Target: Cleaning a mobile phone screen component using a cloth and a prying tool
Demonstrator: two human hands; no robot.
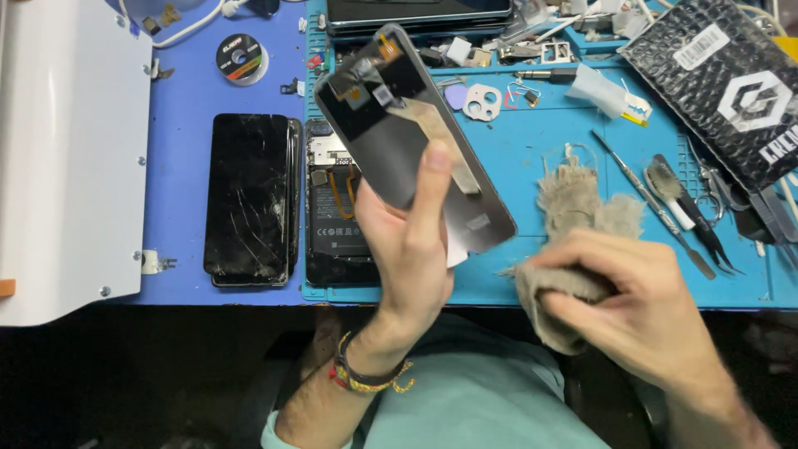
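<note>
My left hand (411, 249) grips a phone screen panel (399, 116), held tilted with its dark inner side up and flex cables showing near its top end; my thumb lies across the panel. My right hand (636, 308) is closed on a frayed beige cloth (573, 208) just to the right of the panel, over the front edge of the blue work mat (549, 150). Below the panel lies an opened phone body (332, 220) with its battery showing.
A cracked black phone screen (249, 195) lies left of the opened phone. A white machine (71, 150) fills the left. Tweezers and a spudger (657, 208), a brush (677, 195), a black bubble bag (731, 83), a tape roll (239, 56) and small parts surround them.
</note>
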